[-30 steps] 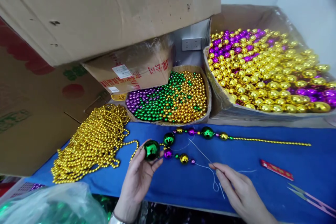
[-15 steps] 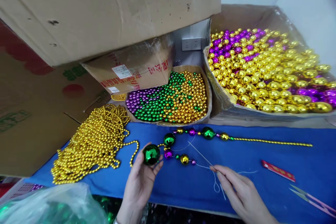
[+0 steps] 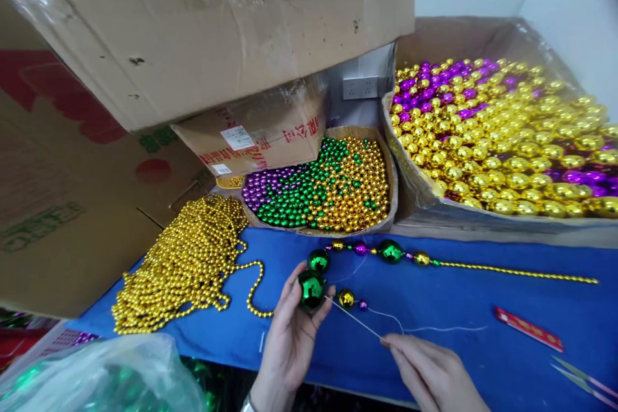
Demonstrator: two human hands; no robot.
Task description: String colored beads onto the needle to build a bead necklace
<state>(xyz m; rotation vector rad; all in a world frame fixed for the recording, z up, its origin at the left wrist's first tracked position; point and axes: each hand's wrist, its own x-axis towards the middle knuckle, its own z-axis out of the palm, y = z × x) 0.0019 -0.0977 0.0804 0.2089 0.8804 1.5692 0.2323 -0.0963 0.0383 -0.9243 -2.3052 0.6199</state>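
My left hand (image 3: 295,328) holds a large shiny green bead (image 3: 311,290) between thumb and fingers. My right hand (image 3: 425,360) pinches a long thin needle (image 3: 357,320), its tip at the right side of that bead; whether it is inside the hole I cannot tell. A white thread (image 3: 444,328) lies on the blue cloth beyond my right fingers. Behind the bead runs a string of green, gold and purple beads (image 3: 390,251), leading right into a thin gold strand (image 3: 516,272). A gold bead (image 3: 346,298) and a small purple bead (image 3: 363,304) sit just right of my left hand.
A heap of gold bead chain (image 3: 181,264) lies left on the blue cloth (image 3: 454,302). Boxes of small beads (image 3: 333,187) and larger beads (image 3: 502,141) stand behind. Right are a red strip (image 3: 528,328) and scissors (image 3: 584,378). A cardboard box (image 3: 270,32) overhangs; a plastic bag (image 3: 111,373) is front left.
My left hand has moved right with the green bead, covering part of the beads behind it. The needle, formerly apart from the bead, now has its tip at it.
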